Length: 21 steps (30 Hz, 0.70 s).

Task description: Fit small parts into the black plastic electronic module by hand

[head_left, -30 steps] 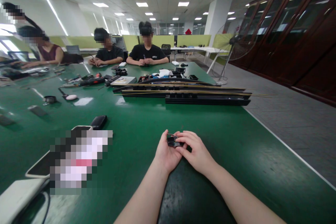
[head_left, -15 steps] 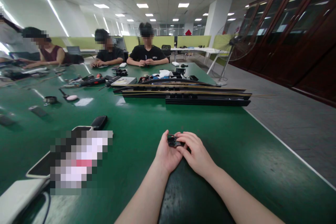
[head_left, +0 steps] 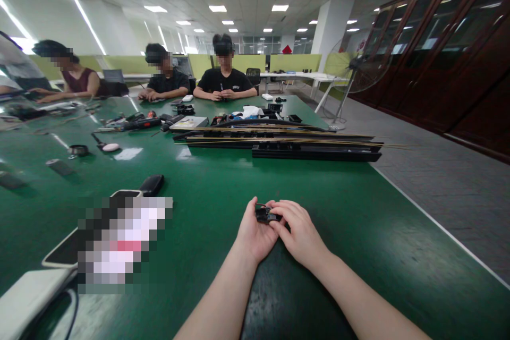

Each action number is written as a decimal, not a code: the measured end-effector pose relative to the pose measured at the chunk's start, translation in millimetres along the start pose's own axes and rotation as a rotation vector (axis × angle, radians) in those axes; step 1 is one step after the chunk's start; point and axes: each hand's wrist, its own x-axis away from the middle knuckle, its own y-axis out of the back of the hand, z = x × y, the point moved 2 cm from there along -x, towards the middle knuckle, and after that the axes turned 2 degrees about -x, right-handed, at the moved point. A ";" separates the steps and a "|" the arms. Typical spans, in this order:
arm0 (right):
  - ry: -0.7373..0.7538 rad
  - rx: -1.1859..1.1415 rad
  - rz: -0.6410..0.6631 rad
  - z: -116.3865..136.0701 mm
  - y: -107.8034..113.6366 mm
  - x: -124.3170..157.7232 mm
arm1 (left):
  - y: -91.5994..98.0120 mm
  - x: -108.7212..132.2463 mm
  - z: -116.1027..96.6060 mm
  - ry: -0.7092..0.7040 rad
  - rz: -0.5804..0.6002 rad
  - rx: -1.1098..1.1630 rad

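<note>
A small black plastic part [head_left: 263,214], its exact kind too small to tell, is held between my two hands above the green table [head_left: 207,191]. My left hand [head_left: 255,234] cradles it from the left and below, palm turned up, fingers partly hidden behind the other hand. With thumb and fingertips, my right hand [head_left: 297,228] pinches the part's right end. A thin dark piece sticks out at its top, near the left thumb.
Long black strips [head_left: 319,154] with thin brass-coloured rods lie across the table ahead. To the left are a phone-like device [head_left: 64,249], a black object [head_left: 152,185] and a white box [head_left: 27,292] with a cable. Several people sit at the far side; a fan [head_left: 353,66] stands right.
My hands and the black part stay almost in place. The whole view has shifted very slightly; at far left, a standing person has leaned lower.
</note>
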 end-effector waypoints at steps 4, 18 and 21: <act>0.017 -0.002 0.014 1.0 0.4 -0.1 | 1.3 -0.7 -0.5 0.000 -0.003 -0.011; -0.080 -0.192 -0.014 1.1 1.1 -2.7 | -0.9 1.5 -0.1 -0.004 -0.023 -0.051; -0.102 -0.211 -0.055 -0.8 0.7 -2.7 | 2.4 -0.7 -1.4 -0.004 0.006 -0.063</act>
